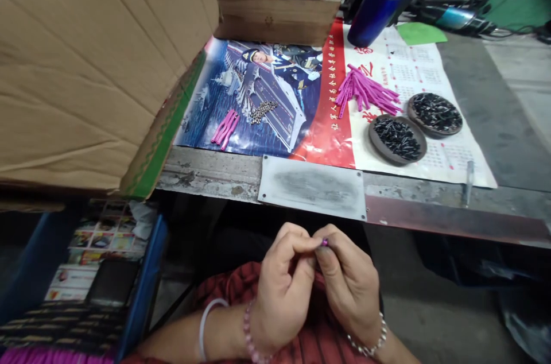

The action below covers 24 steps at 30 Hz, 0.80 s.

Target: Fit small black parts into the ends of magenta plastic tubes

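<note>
My left hand and my right hand meet in front of my lap, below the table edge, fingers pinched together on a small pink tube whose tip shows between the fingertips. On the table lie a big pile of pink tubes, a few more pink tubes and a small heap of tiny metal parts. Two round dishes hold small black pieces.
A large cardboard box overhangs the table's left side. A poster calendar covers the table, with a grey plate at its front edge. A blue bottle, a wooden box and clutter stand at the back.
</note>
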Each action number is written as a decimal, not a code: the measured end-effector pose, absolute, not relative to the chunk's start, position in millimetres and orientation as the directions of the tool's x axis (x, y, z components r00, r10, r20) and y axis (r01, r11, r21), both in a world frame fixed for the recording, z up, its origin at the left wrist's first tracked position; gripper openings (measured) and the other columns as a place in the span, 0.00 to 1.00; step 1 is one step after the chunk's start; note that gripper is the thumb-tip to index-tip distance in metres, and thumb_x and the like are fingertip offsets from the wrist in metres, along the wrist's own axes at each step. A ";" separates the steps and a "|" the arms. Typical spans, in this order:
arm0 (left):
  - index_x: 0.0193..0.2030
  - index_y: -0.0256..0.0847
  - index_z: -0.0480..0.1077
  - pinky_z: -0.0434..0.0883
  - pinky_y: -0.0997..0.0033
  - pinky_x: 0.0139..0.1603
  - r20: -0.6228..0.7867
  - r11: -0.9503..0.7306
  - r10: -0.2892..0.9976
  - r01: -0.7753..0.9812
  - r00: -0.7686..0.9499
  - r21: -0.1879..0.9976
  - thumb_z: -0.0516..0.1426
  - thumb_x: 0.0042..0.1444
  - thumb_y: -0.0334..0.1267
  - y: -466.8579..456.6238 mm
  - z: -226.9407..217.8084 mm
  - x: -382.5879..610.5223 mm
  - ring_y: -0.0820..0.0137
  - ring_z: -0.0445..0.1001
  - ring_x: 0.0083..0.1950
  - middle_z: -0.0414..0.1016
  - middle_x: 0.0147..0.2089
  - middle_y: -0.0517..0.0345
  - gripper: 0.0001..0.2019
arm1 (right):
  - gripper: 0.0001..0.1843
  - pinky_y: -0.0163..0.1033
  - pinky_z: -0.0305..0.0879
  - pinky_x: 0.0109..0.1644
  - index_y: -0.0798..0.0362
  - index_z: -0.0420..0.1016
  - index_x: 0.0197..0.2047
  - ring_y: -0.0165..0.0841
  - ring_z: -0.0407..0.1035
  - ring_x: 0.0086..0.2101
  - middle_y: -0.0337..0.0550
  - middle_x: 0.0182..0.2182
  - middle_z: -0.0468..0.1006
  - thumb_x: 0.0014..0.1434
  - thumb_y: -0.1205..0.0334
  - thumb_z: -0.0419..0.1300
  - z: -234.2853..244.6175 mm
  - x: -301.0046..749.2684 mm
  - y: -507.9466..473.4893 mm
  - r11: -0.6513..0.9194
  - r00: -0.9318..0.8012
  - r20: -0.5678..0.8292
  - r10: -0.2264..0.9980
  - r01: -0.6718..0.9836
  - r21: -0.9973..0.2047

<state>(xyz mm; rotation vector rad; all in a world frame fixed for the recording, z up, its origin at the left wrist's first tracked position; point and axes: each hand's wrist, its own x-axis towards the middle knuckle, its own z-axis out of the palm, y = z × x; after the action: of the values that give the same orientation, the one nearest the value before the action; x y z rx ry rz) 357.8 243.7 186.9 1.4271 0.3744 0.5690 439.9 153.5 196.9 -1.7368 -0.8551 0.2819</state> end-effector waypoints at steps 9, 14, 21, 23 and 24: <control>0.41 0.40 0.70 0.71 0.74 0.40 0.039 0.089 0.589 -0.112 0.807 0.990 0.53 0.68 0.30 240.4 181.4 359.9 0.71 0.71 0.38 0.68 0.38 0.57 0.06 | 0.16 0.33 0.55 0.26 0.52 0.63 0.29 0.26 0.58 0.23 0.34 0.24 0.62 0.69 0.72 0.51 183.1 430.3 160.0 -0.153 0.752 0.346 0.561 0.505 -0.850; 0.39 0.40 0.70 0.71 0.74 0.39 -0.011 0.124 0.601 -0.080 0.799 0.989 0.54 0.68 0.32 240.6 179.3 362.2 0.72 0.70 0.38 0.68 0.37 0.58 0.06 | 0.19 0.33 0.53 0.23 0.52 0.63 0.26 0.25 0.56 0.21 0.33 0.22 0.61 0.72 0.65 0.50 179.9 433.9 164.7 -0.166 0.794 0.244 0.557 0.394 -0.904; 0.44 0.41 0.73 0.70 0.74 0.37 0.052 0.097 0.619 -0.142 0.784 0.985 0.54 0.68 0.30 240.1 183.5 362.7 0.71 0.71 0.38 0.67 0.38 0.57 0.06 | 0.25 0.33 0.57 0.24 0.52 0.66 0.27 0.27 0.60 0.23 0.37 0.24 0.65 0.75 0.54 0.45 188.0 442.3 156.6 -0.105 0.760 0.177 0.626 0.307 -0.946; 0.44 0.41 0.72 0.70 0.74 0.38 0.047 0.097 0.615 -0.135 0.787 0.986 0.53 0.68 0.29 240.9 182.4 361.9 0.71 0.71 0.39 0.68 0.39 0.57 0.07 | 0.22 0.33 0.57 0.24 0.52 0.65 0.26 0.27 0.60 0.22 0.36 0.23 0.65 0.73 0.59 0.49 188.8 442.2 158.0 -0.121 0.751 0.183 0.634 0.330 -0.936; 0.44 0.41 0.72 0.70 0.74 0.38 0.048 0.094 0.610 -0.132 0.791 0.987 0.53 0.68 0.29 241.6 181.8 361.5 0.71 0.71 0.39 0.68 0.39 0.57 0.07 | 0.20 0.32 0.57 0.24 0.52 0.66 0.27 0.26 0.61 0.22 0.36 0.23 0.66 0.72 0.62 0.50 189.1 441.7 159.0 -0.122 0.749 0.194 0.634 0.344 -0.931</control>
<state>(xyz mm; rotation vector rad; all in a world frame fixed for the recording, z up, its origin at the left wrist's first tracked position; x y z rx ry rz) 361.5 241.6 181.8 1.3753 0.4263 0.5760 441.7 159.0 189.1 -1.7301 -0.7760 0.2958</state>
